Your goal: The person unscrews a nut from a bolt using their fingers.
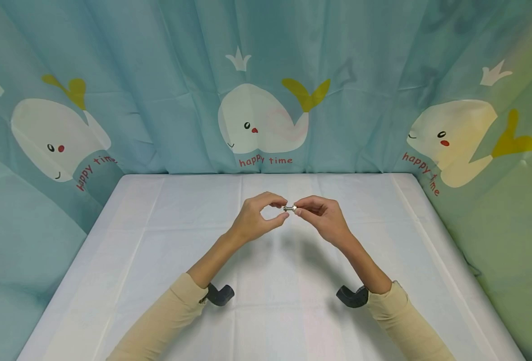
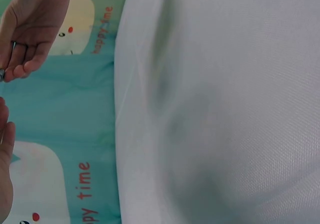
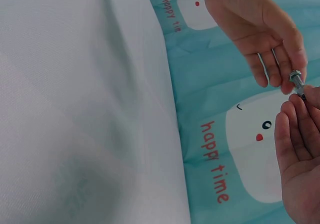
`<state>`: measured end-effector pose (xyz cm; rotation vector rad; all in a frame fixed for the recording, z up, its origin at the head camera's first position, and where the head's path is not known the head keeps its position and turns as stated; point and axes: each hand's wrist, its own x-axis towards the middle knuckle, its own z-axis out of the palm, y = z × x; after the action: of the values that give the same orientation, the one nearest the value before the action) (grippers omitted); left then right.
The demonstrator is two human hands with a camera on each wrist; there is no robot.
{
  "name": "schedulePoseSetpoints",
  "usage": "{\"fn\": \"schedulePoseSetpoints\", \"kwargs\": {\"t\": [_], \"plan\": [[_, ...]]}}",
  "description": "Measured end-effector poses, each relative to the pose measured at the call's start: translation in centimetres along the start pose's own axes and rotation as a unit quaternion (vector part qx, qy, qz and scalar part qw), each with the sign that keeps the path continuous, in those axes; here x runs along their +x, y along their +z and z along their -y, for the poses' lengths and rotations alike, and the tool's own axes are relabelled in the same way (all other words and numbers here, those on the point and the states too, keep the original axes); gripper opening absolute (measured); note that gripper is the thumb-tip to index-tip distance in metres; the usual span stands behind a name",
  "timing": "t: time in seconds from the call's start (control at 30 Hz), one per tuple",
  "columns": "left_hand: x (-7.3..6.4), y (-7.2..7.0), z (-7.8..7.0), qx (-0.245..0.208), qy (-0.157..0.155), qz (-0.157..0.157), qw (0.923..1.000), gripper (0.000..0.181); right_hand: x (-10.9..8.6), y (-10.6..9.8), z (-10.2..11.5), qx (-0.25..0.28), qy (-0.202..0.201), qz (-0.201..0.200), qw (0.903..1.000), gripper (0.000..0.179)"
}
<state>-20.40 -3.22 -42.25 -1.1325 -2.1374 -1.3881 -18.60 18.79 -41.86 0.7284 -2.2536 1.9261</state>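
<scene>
Our right hand [image 1: 328, 218] is pinching a silver threaded metal bolt [image 1: 290, 208], our left hand [image 1: 253, 218] loosely framing its end. Lifting done, handling is seemingly remaining.

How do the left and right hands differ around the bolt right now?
Grip: the right hand pinches the right end of the bolt; the left hand has its thumb apart from the left end.
Opening: the left hand's thumb and fingertips stand apart; the right hand's are closer together.
Shared: both are bare and raised above the table.
</scene>
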Motion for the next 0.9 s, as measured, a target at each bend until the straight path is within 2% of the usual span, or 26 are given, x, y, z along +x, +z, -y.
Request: {"fn": "schedulePoseSetpoints", "kwargs": {"t": [0.3,0.63,0.9], "plan": [[0.21,0.1,-0.03,-0.001,0.027,0.007,0.9996,0.019,-0.06,-0.03,0.04,0.0,0.0,0.0,1.0,0.013],[0.14,-0.09,-0.2,0.004,0.003,0.008,1.0,0.009,-0.03,0.03,0.12,0.004,-0.001,0.002,1.0,0.013],[0.19,-0.14,-0.14,0.008,-0.004,0.008,0.9999,0.004,0.07,0.06,0.02,0.009,-0.01,0.007,0.9999,0.014]]}}
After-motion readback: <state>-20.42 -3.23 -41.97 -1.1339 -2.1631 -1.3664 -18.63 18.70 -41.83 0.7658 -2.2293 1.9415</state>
